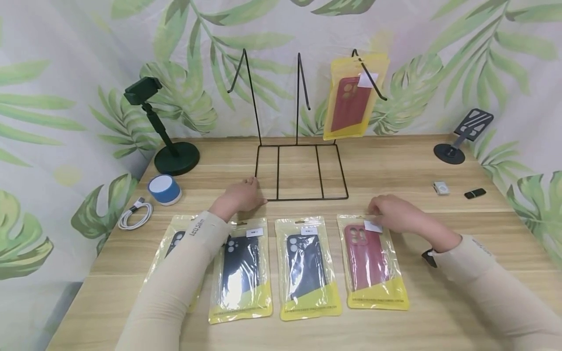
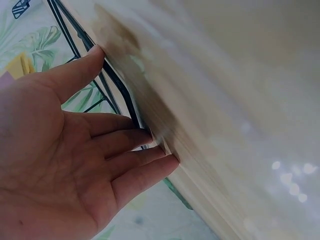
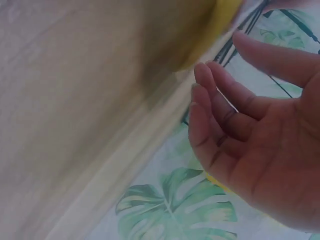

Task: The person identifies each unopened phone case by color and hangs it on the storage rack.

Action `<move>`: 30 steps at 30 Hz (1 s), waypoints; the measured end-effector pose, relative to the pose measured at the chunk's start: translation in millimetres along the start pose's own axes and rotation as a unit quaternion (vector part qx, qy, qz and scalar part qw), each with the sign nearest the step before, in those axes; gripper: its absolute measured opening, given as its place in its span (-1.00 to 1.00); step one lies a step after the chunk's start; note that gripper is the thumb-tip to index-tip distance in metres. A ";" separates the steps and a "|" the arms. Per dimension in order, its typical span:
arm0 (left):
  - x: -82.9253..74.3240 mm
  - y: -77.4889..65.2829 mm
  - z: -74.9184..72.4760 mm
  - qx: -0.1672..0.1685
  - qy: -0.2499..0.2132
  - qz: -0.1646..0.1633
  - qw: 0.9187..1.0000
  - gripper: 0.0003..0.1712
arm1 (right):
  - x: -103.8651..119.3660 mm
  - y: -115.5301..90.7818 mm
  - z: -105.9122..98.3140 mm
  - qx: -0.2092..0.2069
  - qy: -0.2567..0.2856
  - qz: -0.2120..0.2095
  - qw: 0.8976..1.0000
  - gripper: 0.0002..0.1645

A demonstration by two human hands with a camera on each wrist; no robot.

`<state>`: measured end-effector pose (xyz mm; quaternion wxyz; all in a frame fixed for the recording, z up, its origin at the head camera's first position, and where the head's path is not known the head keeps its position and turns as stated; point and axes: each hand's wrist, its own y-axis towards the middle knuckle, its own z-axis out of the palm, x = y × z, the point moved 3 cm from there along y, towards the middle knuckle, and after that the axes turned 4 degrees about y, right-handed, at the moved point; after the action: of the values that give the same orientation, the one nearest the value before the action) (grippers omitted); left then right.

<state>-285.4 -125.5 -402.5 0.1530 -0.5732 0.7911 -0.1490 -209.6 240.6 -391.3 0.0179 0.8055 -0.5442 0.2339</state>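
A black wire display rack stands on the table, and my left hand is at its front left corner. In the left wrist view the fingers are nearly straight, with the thumb and fingertips right at the rack's wire. My right hand is at the top right corner of a packaged red phone case, lying flat. The right wrist view shows its fingers loosely bent, thumb apart, beside the yellow package edge. Another packaged red phone case hangs on the rack's right hook.
Packaged dark phone cases lie in a row, one more partly under the left sleeve. At left are a green phone stand, blue speaker and white cable. A grey stand and small gadgets sit at right.
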 end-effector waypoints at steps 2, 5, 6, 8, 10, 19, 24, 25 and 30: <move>0.1 -0.1 0.5 0.000 -0.002 0.000 1.000 -0.03 | -3.0 1.7 1.9 0.012 0.009 0.005 1.000 -0.72; 0.2 0.4 1.5 0.000 -0.004 0.003 1.000 -0.04 | -7.9 3.8 3.1 0.029 0.028 0.008 0.999 -0.79; 0.1 0.7 1.8 0.000 -0.003 0.004 1.000 -0.04 | -9.6 4.3 3.7 0.033 0.033 0.009 0.999 -0.83; 0.3 1.2 2.3 0.000 -0.002 0.004 1.000 -0.04 | -13.4 5.2 4.4 0.040 0.043 0.009 0.998 -0.89; 0.1 1.4 2.5 0.001 -0.001 0.004 1.000 -0.04 | -16.6 5.3 5.1 0.043 0.051 0.006 0.998 -0.92; -0.3 -0.3 1.9 0.001 0.001 0.003 1.000 -0.04 | -21.6 0.3 5.4 0.015 0.064 -0.008 0.998 -0.95; -0.6 -1.2 0.6 0.000 -0.008 0.002 1.000 -0.05 | -12.4 -9.4 -4.4 -0.065 0.078 -0.022 0.995 -0.94; -0.7 -1.3 0.2 0.000 -0.010 0.002 1.000 -0.05 | -10.0 -11.8 -7.5 -0.085 0.079 -0.024 0.993 -0.93; -0.7 -0.8 0.3 -0.004 -0.011 0.002 1.000 -0.04 | 0.3 -23.0 -21.3 -0.175 0.107 -0.036 0.978 -0.89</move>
<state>-284.3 -125.1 -402.4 0.1600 -0.5735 0.7913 -0.1389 -196.8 255.6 -367.0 0.2250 0.7791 -0.5424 0.2195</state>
